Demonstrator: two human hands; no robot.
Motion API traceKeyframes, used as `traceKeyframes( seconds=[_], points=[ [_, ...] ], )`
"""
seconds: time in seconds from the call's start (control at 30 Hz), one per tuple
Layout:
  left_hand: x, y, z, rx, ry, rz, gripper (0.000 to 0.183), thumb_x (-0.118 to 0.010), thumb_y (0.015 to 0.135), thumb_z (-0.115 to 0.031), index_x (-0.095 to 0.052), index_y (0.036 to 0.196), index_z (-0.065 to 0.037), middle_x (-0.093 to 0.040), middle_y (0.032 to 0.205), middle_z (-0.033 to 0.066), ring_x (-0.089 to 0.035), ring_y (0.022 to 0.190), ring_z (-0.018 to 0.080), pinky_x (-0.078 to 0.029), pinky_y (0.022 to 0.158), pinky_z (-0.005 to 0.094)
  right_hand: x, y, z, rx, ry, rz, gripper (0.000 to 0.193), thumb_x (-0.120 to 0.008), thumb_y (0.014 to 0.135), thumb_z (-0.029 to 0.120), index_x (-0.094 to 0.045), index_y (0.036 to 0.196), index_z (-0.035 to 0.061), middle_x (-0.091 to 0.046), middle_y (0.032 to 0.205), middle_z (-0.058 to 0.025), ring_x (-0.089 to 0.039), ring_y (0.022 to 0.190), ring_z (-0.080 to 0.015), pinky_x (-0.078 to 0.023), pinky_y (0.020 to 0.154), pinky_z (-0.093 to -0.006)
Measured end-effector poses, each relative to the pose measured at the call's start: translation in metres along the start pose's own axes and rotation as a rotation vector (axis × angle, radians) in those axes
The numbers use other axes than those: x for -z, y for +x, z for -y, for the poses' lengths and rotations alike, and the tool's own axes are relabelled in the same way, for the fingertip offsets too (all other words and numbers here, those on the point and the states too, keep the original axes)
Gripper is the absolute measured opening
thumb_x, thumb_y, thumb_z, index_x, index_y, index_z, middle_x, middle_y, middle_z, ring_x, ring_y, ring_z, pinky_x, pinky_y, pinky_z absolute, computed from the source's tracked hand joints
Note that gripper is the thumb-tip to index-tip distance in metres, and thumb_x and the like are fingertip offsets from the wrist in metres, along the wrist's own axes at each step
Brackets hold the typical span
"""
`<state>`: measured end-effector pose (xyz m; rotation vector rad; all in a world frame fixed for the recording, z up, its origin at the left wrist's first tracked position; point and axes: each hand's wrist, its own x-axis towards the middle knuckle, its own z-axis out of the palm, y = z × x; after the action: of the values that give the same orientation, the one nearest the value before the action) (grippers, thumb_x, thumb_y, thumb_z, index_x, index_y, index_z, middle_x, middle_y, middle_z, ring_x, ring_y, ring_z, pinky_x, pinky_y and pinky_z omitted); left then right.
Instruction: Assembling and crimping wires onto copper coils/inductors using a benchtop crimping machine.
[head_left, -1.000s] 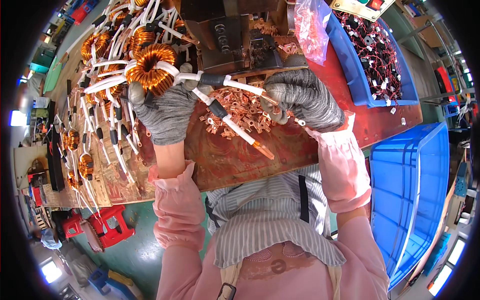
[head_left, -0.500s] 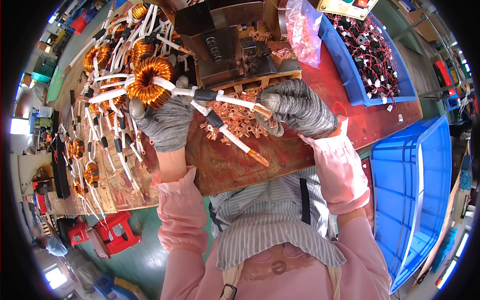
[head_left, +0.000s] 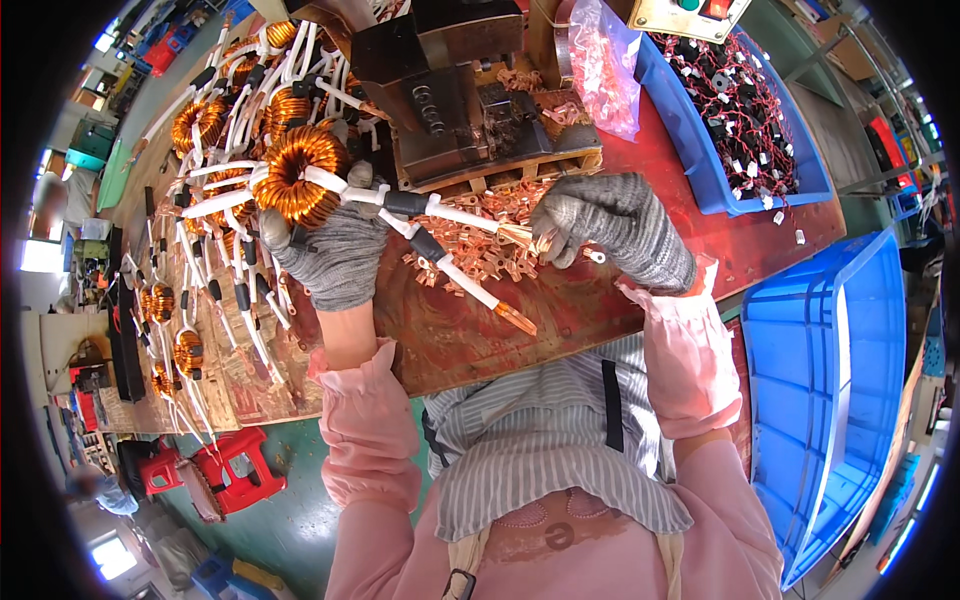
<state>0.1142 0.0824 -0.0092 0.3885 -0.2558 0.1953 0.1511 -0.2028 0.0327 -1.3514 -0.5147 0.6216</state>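
My gloved left hand [head_left: 335,250] is closed around a copper-wound toroidal coil [head_left: 300,175] with white sleeved leads. Two of its leads reach rightward, each with a black sleeve band and a bare copper end. The fingers of my gloved right hand [head_left: 620,225] pinch together at the tip of the upper lead's bare strands [head_left: 518,234]. A small copper terminal lug [head_left: 595,257] pokes out from under those fingers, its holed end showing. The lower lead's copper end [head_left: 516,318] hangs free over the red tabletop. A pile of copper terminals [head_left: 480,255] lies behind the leads.
A dark metal press [head_left: 435,110] stands beyond the pile. More coils [head_left: 200,122] with white leads crowd the table's left. At right are a blue tray [head_left: 690,150] of red-wired parts, a plastic bag [head_left: 605,70] and a large blue crate [head_left: 800,400]. A red stool [head_left: 240,480] stands below left.
My right hand has shifted slightly right and its fingers have re-gripped at the strand tip. The terminal lug now shows beneath them. My left hand keeps the coil nearly in place.
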Motion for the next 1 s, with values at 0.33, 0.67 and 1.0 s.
traceKeyframes(
  seconds=[0.33,0.67,1.0],
  points=[
    [-0.024,-0.002,0.01,-0.033,0.11,0.103,0.083,-0.066,0.065,-0.05,-0.031,0.128,-0.009,-0.045,0.102,0.0052,-0.041,0.085,0.0201,-0.038,0.073,0.0343,-0.018,-0.016,-0.017,0.179,0.103,-0.209,0.022,-0.058,0.081,0.002,-0.056,0.102,-0.002,-0.06,0.083,-0.006,-0.058,0.072,-0.0107,-0.049,0.065,-0.0229],
    [-0.026,0.0,0.006,0.088,0.1,0.304,0.102,-0.073,0.061,-0.044,-0.013,0.137,-0.009,-0.046,0.089,0.0019,-0.047,0.079,0.0152,-0.036,0.074,0.0319,-0.039,-0.025,-0.019,-0.272,0.629,0.056,0.049,-0.041,0.087,0.05,-0.057,0.09,0.0038,-0.038,0.057,0.0035,-0.028,0.042,-0.0033,-0.019,0.037,-0.0168],
    [-0.019,-0.006,0.007,0.078,0.141,0.169,0.089,-0.07,0.062,-0.048,-0.026,0.131,-0.013,-0.043,0.094,0.0051,-0.045,0.088,0.0199,-0.036,0.081,0.0391,-0.05,-0.014,-0.027,0.878,-0.805,-0.194,0.024,-0.054,0.083,0.009,-0.056,0.105,0.0013,-0.06,0.09,-0.0147,-0.06,0.087,-0.0224,-0.048,0.068,-0.0314]
  ],
)
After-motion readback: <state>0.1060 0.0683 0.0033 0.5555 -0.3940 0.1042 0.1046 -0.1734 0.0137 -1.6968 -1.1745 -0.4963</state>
